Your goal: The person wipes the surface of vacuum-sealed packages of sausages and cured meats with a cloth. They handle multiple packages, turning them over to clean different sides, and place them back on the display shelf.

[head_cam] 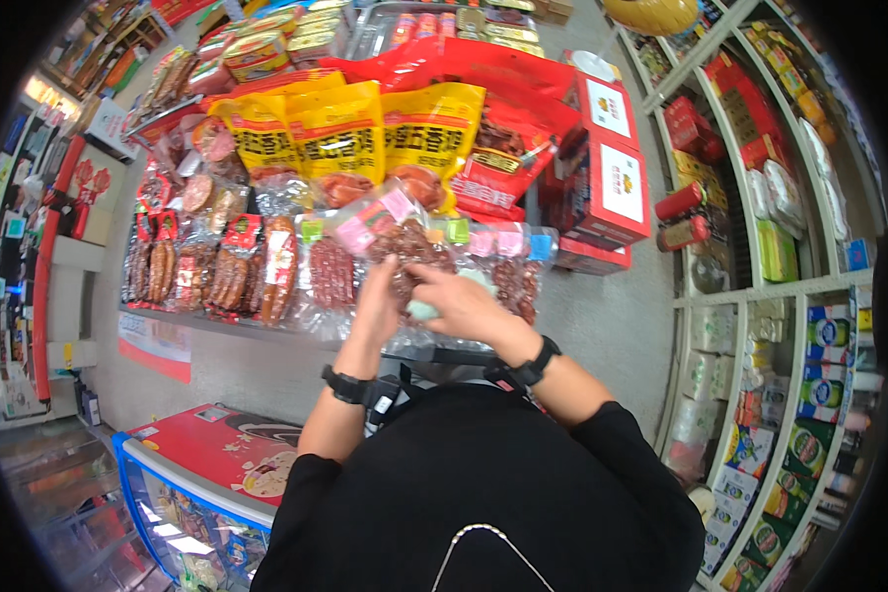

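Over the front of the display table, a clear vacuum pack of dark red sausages [408, 238] with a pink label is tilted up above the other packs. My left hand [377, 307] grips its lower left edge, fingers pointing forward. A crumpled pale green cloth [423, 310] sticks out on both sides of my right hand [462, 305], which holds it against the pack's lower part. Motion blurs both hands and hides the exact finger contact. Beneath and beside them lie more clear sausage packs [331, 274] with coloured labels.
Yellow food bags [337, 137] and a red bag [507, 148] stand behind. Dark sausage packs [229, 270] line the left. Red cartons [599, 185] are stacked at the right, near white shelving [740, 296]. A red-topped chest freezer [222, 451] is at lower left.
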A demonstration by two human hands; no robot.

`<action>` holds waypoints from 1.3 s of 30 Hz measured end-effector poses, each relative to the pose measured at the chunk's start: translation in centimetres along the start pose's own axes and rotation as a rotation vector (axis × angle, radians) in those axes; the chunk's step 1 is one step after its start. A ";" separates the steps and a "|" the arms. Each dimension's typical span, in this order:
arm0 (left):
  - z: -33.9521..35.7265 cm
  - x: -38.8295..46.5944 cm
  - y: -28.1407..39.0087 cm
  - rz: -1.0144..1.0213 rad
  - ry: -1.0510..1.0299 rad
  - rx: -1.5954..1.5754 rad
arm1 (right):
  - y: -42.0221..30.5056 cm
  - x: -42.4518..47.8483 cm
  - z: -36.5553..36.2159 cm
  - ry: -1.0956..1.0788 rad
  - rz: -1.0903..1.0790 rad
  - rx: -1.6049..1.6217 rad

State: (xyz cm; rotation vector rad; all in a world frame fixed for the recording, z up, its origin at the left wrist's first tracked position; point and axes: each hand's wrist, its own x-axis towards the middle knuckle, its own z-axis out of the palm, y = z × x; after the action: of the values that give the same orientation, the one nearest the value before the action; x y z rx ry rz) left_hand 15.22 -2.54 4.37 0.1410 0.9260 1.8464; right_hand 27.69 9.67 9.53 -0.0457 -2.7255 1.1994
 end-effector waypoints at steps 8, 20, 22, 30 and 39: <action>-5.1 -1.1 4.3 0.262 0.308 0.375 | 7.7 -7.7 -7.1 0.263 0.710 0.139; -15.0 1.5 5.7 0.287 0.524 1.488 | 10.4 -13.3 -4.6 0.397 0.997 -0.189; -14.0 1.8 5.1 0.345 0.619 1.655 | 10.9 -13.4 -3.8 0.426 0.936 0.023; -8.4 0.3 2.5 0.217 0.682 1.891 | 9.8 -10.9 -2.3 0.469 0.824 -0.023; -10.5 -0.1 1.8 0.172 0.651 1.784 | 10.5 -12.7 -4.3 0.369 1.031 -0.144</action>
State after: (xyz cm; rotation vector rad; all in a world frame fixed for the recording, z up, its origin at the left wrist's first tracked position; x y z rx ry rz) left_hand 8.87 -8.55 -1.73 0.7086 2.8162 0.6093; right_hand 40.48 18.73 2.96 -1.6498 -2.4086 0.9745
